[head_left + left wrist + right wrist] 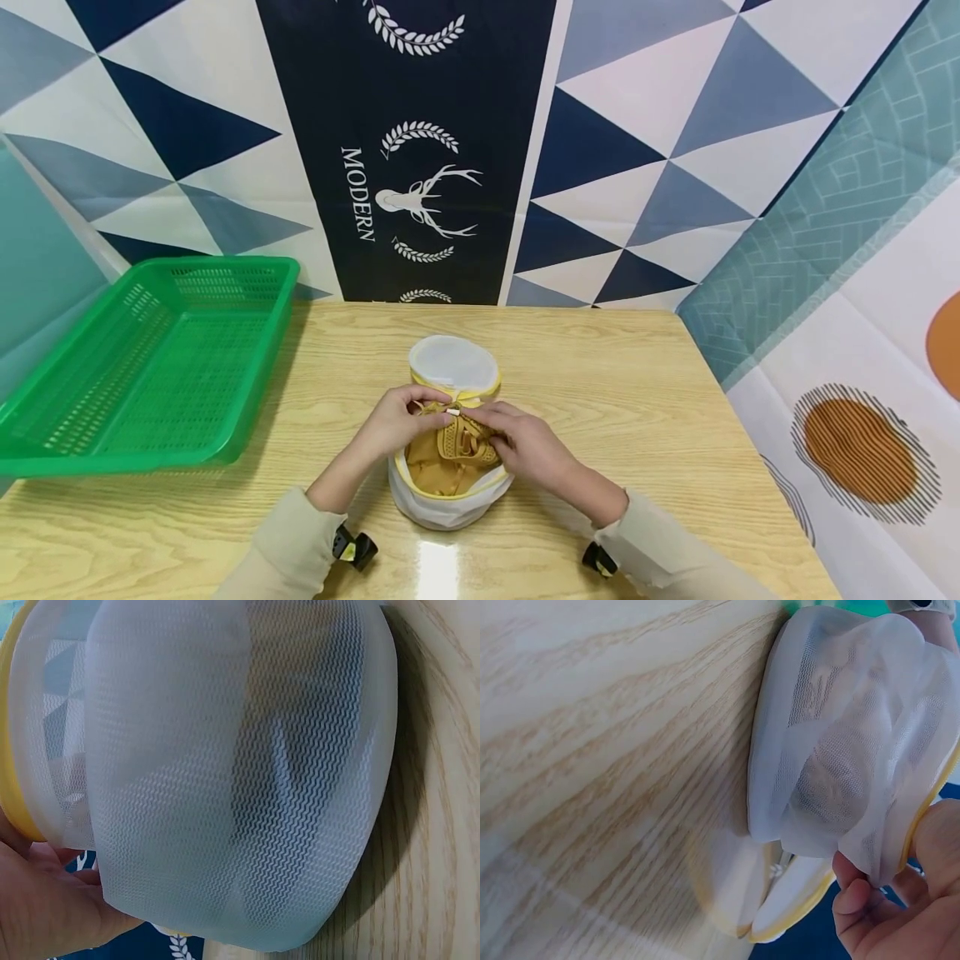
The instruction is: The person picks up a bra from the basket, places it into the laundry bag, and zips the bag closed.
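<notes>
Here's the left sleeve, pale beige, plain, softly creased, and the right sleeve matches it! Now the left camera, chunky and black with a small yellowish patch; and there's the right camera, compact, black too.

Homelike setting: wooden table, patterned hangings

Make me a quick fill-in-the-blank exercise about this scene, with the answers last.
The person's left hand and right hand are at a rounded white mesh bag with ____ trim.
The rectangular green plastic basket sits to the person's ____.
The dark rectangular wall panel has the capitalised word ____ printed in white.

Answers: yellow; left; MODERN.
</notes>
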A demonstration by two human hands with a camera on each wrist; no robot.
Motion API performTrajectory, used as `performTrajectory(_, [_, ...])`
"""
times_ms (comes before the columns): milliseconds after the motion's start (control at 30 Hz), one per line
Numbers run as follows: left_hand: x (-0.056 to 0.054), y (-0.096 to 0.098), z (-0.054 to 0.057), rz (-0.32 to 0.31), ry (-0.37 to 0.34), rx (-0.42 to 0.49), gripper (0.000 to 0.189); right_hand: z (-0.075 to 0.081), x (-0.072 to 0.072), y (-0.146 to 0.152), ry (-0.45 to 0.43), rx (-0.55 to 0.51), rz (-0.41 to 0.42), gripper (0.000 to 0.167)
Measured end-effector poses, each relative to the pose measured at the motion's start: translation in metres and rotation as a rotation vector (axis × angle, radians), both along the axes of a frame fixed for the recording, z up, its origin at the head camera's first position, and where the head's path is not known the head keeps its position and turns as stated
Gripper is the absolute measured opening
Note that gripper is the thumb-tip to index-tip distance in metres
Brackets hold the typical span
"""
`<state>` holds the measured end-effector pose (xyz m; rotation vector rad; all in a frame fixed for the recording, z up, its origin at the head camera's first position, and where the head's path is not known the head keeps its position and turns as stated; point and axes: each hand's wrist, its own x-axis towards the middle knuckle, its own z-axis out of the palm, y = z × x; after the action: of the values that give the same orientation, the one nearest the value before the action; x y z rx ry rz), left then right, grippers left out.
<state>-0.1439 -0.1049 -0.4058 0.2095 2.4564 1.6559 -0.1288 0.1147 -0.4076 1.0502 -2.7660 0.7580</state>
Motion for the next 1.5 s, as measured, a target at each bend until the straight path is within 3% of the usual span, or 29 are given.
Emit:
performTrajectory(367, [-0.001,-0.001,-0.003,-0.037,0.031,0.010,0.019,-0.001,0.000,-0.002,0.121,0.050,0.072,0.045])
performTrajectory(567, [0.001,-0.001,-0.002,-0.072,0.019,-0.018,0.020,-0.001,0.002,-0.002,0.088,0.026,0.050,0.047])
performTrajectory(733, [0.002,-0.001,-0.001,-0.116,0.052,-0.091,0.029,-0.001,0.002,-0.001,0.047,-0.007,0.028,0.043])
performTrajectory(933, [0.004,0.002,0.000,-0.105,0.081,-0.148,0.018,0.002,0.001,0.001,0.023,-0.004,0.039,0.043])
performTrajectory(1200, [0.005,0.003,-0.001,-0.076,0.141,-0.170,0.011,0.008,-0.003,0.008,-0.136,-0.074,0.038,0.039])
performTrajectory(1500, [0.005,0.007,-0.003,-0.027,0.210,-0.184,0.013,0.006,-0.005,0.011,-0.307,-0.214,-0.040,0.030])
